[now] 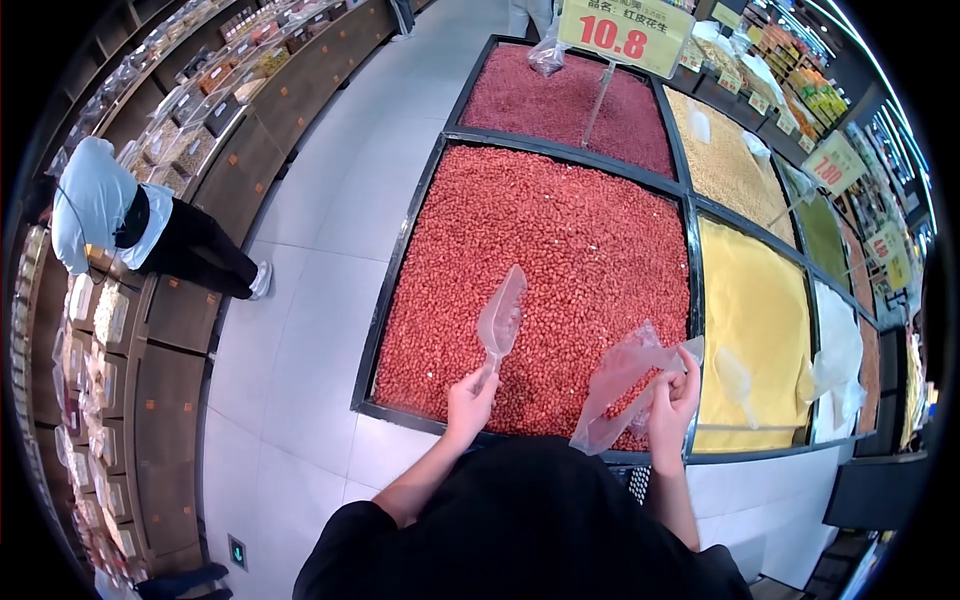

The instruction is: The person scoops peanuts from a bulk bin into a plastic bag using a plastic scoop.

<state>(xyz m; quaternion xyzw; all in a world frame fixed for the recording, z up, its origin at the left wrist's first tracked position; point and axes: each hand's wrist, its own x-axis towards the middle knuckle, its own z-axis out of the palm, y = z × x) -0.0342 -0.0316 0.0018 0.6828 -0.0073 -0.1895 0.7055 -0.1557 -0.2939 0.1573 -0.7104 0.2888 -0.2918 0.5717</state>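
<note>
My left hand (pixel 470 403) is wrapped round the handle of a clear plastic scoop (pixel 500 315). The scoop's blade points away from me over a wide bin of red-skinned peanuts (pixel 560 235); whether it touches them I cannot tell. On the right, my right hand (pixel 672 408) pinches the edge of a clear plastic bag (pixel 612 400). The bag hangs over the near right corner of the peanut bin, with red showing through it. Whether it holds any peanuts is hard to see.
A black frame (pixel 400 270) edges the bins. Beyond lies a bin of dark red beans (pixel 560 95) under a price sign (pixel 622 36). To the right is a yellow grain bin (pixel 755 320) with another scoop (pixel 735 378). A person (pixel 130 215) leans over shelves at left.
</note>
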